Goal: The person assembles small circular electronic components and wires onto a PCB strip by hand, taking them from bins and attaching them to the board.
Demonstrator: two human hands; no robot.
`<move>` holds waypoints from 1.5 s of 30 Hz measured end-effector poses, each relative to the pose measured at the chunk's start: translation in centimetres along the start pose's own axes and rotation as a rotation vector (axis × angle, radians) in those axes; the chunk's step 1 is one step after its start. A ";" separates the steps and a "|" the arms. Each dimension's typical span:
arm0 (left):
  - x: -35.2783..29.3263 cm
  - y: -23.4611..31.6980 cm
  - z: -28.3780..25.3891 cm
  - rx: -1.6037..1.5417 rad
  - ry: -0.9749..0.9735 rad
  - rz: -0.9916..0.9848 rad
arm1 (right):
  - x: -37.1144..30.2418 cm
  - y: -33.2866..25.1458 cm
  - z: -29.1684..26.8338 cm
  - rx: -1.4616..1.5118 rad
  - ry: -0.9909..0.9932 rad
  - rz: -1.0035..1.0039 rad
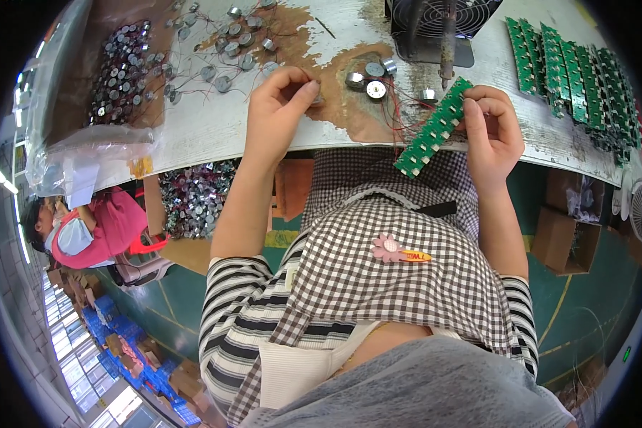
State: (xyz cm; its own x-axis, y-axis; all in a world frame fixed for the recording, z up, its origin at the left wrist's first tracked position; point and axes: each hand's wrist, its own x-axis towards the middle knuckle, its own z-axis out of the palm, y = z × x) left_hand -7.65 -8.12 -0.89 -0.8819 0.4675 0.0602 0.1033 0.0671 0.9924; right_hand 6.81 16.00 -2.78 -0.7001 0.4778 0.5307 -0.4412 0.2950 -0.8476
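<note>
My right hand (496,132) grips one end of a long green circuit board strip (435,127), tilted at the table's front edge with small white parts along it. Close to its upper end is the tip of an upright soldering iron (447,53). My left hand (282,103) is closed in a pinch over the table; a silvery edge like that of a small motor shows at the thumb, mostly hidden by the fingers. Between the hands lie several round motors (375,89) with red wires. Another motor (427,95) sits beside the strip, below the iron.
Behind the iron stands a black fan (439,21). Rows of green boards (563,68) lie at the right. Loose wired motors (235,39) spread across the back left, near a dense heap (121,75). A box of motors (196,200) stands below the table; a person in pink (107,228) sits left.
</note>
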 end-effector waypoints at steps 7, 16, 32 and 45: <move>0.1 0.5 2.3 0.057 -0.152 0.017 | -0.2 -0.5 -0.1 0.165 -0.052 0.025; 0.0 2.7 3.5 -0.242 -0.250 -0.147 | -0.1 -0.8 0.5 -0.101 -0.117 -0.017; -0.2 3.2 9.2 -0.170 -0.262 -0.147 | -0.2 -0.7 0.1 -0.044 -0.117 -0.041; -0.5 3.9 9.1 -0.034 -0.274 -0.084 | 0.0 -0.8 0.1 -0.032 -0.075 -0.048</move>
State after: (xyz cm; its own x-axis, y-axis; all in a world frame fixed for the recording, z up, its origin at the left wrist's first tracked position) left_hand -2.62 -0.05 1.99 -0.7290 0.6828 -0.0488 0.0159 0.0881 0.9960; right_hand 7.09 15.68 -2.06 -0.7191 0.4000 0.5683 -0.4576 0.3428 -0.8204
